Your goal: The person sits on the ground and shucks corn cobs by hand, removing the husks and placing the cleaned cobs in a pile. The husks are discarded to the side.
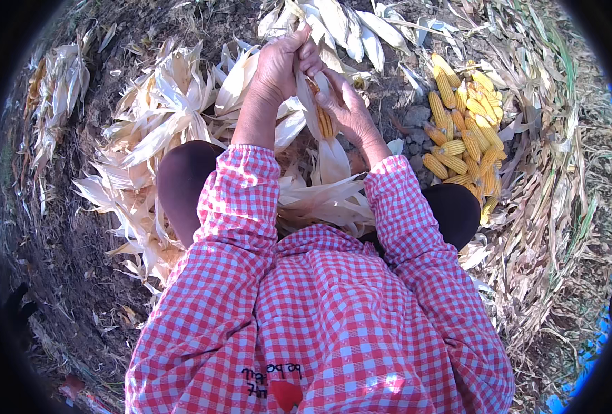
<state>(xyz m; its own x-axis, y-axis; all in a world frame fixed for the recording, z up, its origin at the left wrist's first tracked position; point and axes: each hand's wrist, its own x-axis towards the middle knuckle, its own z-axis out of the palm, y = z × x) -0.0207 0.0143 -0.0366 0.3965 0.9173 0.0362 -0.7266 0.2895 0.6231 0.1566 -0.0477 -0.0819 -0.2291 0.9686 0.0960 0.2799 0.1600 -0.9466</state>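
Between my hands is a partly husked ear of corn (326, 122), its yellow-orange kernels showing through a gap in the pale, dry husk (332, 158). My left hand (284, 64) grips the upper end, fingers curled tight around the husk there. Lower down, my right hand (348, 106) holds the ear from the right side, thumb lying along the kernels. Part of the ear is hidden by the fingers and by husk leaves hanging toward my lap. Loose husks (326, 202) lie between my knees.
A heap of bare corn cobs with kernels (466, 134) lies on the soil to the right. Stripped husks (151, 124) are piled at the left. Several ears still in husks (358, 31) lie ahead. Dry corn stalks and leaves (549, 207) cover the far right.
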